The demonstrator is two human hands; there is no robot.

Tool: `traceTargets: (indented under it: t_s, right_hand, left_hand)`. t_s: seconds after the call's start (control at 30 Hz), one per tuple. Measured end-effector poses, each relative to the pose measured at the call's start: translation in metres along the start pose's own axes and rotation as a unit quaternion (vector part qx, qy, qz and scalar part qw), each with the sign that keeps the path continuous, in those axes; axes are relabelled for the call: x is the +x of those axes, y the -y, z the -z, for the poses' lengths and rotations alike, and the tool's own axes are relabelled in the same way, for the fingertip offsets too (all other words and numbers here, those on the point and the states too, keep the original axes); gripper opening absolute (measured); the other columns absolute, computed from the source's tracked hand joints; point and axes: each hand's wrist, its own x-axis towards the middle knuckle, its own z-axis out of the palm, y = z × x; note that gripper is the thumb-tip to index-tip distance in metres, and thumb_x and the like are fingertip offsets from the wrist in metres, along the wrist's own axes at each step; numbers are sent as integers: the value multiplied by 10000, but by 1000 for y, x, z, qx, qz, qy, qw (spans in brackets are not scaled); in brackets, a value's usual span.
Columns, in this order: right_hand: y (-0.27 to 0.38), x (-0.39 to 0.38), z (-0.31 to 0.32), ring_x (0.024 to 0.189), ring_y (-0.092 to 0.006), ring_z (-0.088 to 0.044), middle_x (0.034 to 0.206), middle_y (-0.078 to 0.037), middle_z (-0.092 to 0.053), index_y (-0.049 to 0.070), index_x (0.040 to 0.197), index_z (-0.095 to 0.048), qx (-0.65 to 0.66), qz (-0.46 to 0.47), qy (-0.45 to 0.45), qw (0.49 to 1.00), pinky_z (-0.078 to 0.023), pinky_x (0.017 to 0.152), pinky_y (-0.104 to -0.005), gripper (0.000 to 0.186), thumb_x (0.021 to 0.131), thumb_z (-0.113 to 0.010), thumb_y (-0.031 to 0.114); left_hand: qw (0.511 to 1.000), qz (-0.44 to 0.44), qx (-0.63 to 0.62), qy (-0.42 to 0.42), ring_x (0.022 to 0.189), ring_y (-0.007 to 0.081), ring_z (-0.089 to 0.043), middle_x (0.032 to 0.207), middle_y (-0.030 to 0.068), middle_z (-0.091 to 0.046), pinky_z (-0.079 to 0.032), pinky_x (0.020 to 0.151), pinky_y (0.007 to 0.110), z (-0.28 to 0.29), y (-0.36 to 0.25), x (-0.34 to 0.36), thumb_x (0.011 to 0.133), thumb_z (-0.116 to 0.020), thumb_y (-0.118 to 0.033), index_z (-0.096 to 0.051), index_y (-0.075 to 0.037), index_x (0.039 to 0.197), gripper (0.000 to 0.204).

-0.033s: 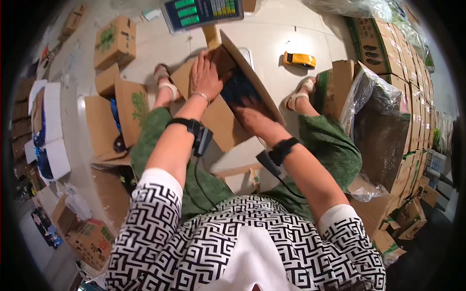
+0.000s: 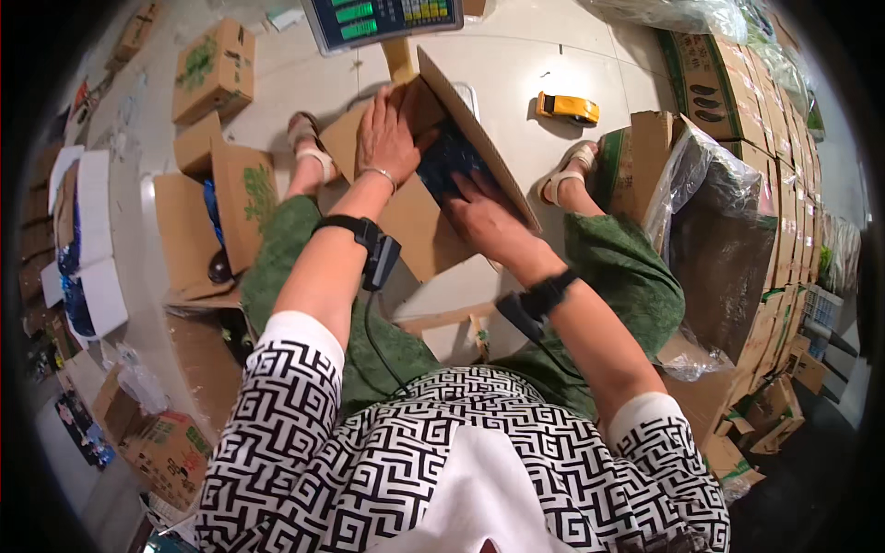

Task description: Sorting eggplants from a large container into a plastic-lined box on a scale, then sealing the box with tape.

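An open cardboard box stands between my feet with its flaps up. My left hand lies flat on the left side of its opening, fingers stretched out toward the far corner and thumb over the inside. Shiny dark blue plastic shows inside the box; what it wraps cannot be made out. My right hand reaches into the near right part of the box, its fingers spread on the blue plastic. Along the right, a tall flap stands up beside that hand.
Beyond the box rises a scale display on a post. A yellow tape dispenser lies on the floor ahead of my right foot. Open cartons stand at my left, a plastic-lined carton at my right, beside stacked boxes.
My right hand has risen slightly, and its fingers and the blue plastic show more clearly. My left hand stays on the box's side.
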Motion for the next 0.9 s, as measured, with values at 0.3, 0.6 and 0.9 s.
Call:
traceTargets:
  t_s: [0.3, 0.6, 0.9]
  right_hand:
    - [0, -17, 57, 1209, -286, -477, 1336, -204, -462, -3, 1339, -404, 213, -269, -198, 918, -384, 986, -345, 551, 883, -606, 230]
    - [14, -11, -39, 1367, -300, -240, 1434, 22, -390, 292, 1359, -429, -137, -205, -76, 966, -153, 1040, -598, 571, 865, -447, 577]
    - [-23, -4, -18, 1313, -279, -338, 1355, 14, -474, 229, 1167, -603, -45, -80, -91, 992, -249, 996, -541, 470, 840, -500, 551]
  left_hand:
    - [951, 230, -44, -201, 1317, 282, -317, 1357, 51, -466, -119, 1047, 610, -13, 20, -8, 887, -474, -503, -455, -174, 1322, 545]
    - [956, 279, -87, -25, 1234, 276, -403, 1247, 40, -549, -196, 1073, 469, 5, 37, -13, 896, -413, -573, -534, -179, 1269, 555]
    - [959, 252, 100, 87, 1239, 312, -356, 1304, 88, -433, -178, 1020, 594, 18, 7, -5, 875, -432, -589, -358, -318, 1399, 595]
